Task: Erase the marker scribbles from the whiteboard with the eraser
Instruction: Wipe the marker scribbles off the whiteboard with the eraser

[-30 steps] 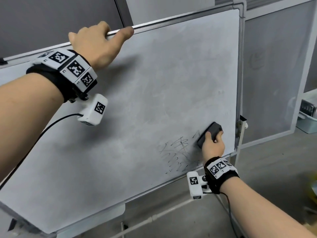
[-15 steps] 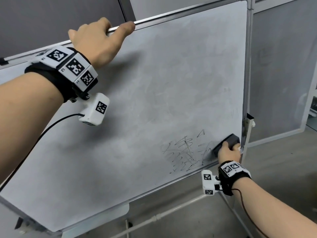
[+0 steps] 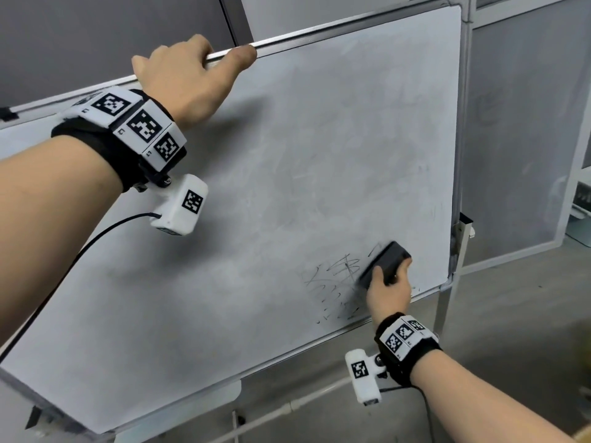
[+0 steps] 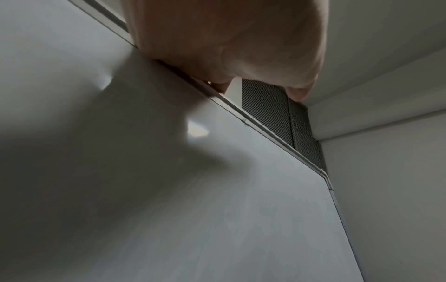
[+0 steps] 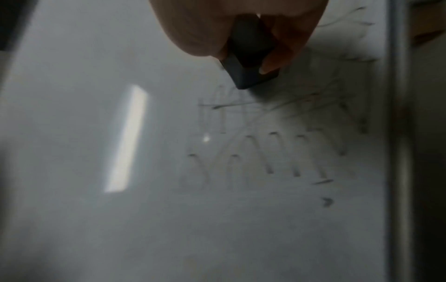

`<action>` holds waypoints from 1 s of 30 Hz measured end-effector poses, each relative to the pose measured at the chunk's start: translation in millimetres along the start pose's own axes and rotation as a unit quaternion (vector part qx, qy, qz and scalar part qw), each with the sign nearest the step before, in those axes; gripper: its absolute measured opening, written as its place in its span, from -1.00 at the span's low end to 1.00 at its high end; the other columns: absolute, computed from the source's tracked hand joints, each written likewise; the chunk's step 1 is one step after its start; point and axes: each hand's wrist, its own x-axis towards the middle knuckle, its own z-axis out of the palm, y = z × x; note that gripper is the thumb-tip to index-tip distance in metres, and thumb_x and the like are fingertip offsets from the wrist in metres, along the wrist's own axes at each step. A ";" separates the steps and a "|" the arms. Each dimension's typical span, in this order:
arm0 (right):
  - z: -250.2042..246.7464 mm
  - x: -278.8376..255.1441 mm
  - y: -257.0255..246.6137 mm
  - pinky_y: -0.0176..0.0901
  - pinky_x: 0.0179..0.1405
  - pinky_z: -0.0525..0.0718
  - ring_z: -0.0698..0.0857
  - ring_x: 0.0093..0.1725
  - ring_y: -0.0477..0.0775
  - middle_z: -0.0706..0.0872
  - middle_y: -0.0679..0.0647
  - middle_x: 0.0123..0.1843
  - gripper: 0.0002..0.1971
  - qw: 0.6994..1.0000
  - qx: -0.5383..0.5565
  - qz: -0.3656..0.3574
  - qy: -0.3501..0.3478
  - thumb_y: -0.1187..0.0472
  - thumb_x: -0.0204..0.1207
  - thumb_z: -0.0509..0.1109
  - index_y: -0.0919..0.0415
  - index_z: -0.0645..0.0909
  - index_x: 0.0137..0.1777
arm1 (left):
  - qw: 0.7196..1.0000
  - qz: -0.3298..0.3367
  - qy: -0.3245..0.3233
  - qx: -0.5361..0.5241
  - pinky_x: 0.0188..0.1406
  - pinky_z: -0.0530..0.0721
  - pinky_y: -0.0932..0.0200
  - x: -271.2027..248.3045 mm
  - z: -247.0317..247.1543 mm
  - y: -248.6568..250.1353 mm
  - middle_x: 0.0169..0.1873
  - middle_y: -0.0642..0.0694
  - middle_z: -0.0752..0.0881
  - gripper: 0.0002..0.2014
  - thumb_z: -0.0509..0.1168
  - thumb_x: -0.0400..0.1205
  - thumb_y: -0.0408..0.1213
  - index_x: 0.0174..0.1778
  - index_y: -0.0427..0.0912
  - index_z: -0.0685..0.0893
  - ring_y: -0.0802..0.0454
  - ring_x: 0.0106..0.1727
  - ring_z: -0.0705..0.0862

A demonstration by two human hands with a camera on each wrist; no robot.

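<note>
A tilted whiteboard (image 3: 287,155) fills the head view, smeared grey. Black marker scribbles (image 3: 332,284) remain near its lower right corner. My right hand (image 3: 388,290) grips a black eraser (image 3: 387,260) and presses it flat on the board at the scribbles' right edge. In the right wrist view the eraser (image 5: 248,55) sits between thumb and fingers above faint, blurred scribbles (image 5: 272,150). My left hand (image 3: 188,75) holds the board's top edge, fingers curled over the metal frame (image 3: 319,35); the left wrist view shows the left hand (image 4: 229,47) on that frame (image 4: 265,131).
The board's stand leg (image 3: 443,311) and a side bracket (image 3: 463,227) are at the right. Behind it stands a grey partition panel (image 3: 518,123). Concrete floor (image 3: 511,298) lies below. A white bin (image 3: 582,203) sits at the far right.
My right hand moved the eraser down to the board's right corner, then back up and left onto the scribbles; the right-hand strokes look fainter. The left hand stayed on the top edge.
</note>
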 end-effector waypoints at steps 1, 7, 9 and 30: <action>-1.8 1.3 10.1 0.10 0.44 0.51 0.61 0.34 0.36 0.62 0.33 0.37 -0.21 0.999 -0.017 0.038 0.007 0.02 0.56 0.36 -0.07 0.04 0.72 | 1.000 0.000 -0.001 -0.002 0.32 0.25 -0.15 -0.8 -0.5 1.0 -0.03 -0.18 0.70 -0.18 -0.12 0.53 0.52 0.13 -0.17 0.62 -0.27 0.18 0.52; -14.7 16.7 26.2 0.08 0.40 0.54 0.61 0.34 0.38 0.59 0.38 0.42 -0.24 0.990 -0.032 0.132 0.042 0.08 0.49 0.41 0.25 0.24 0.66 | 1.000 0.001 0.011 -0.006 0.30 0.25 -0.15 -0.5 1.7 3.2 -0.04 -0.16 0.70 -0.19 -0.12 0.52 0.53 0.09 -0.15 0.63 -0.21 0.07 0.46; -4.0 5.5 0.4 -0.06 0.42 0.51 0.65 0.32 0.25 0.67 0.24 0.35 -0.25 0.997 0.007 0.066 0.025 0.07 0.55 0.44 0.09 0.21 0.70 | 1.000 0.000 0.008 -0.003 0.32 0.25 -0.16 0.7 2.5 2.7 -0.02 -0.18 0.71 -0.18 -0.13 0.53 0.52 0.11 -0.17 0.63 -0.21 0.07 0.45; -52.7 69.0 19.2 -0.04 0.47 0.31 0.48 0.48 0.40 0.48 0.42 0.51 -0.31 0.985 -0.100 0.135 0.042 0.15 0.61 0.35 0.32 0.17 0.67 | 1.000 0.004 0.006 0.010 0.29 0.26 -0.16 0.0 0.3 -0.7 -0.03 -0.12 0.71 -0.17 -0.15 0.50 0.55 0.04 -0.14 0.63 -0.25 0.11 0.53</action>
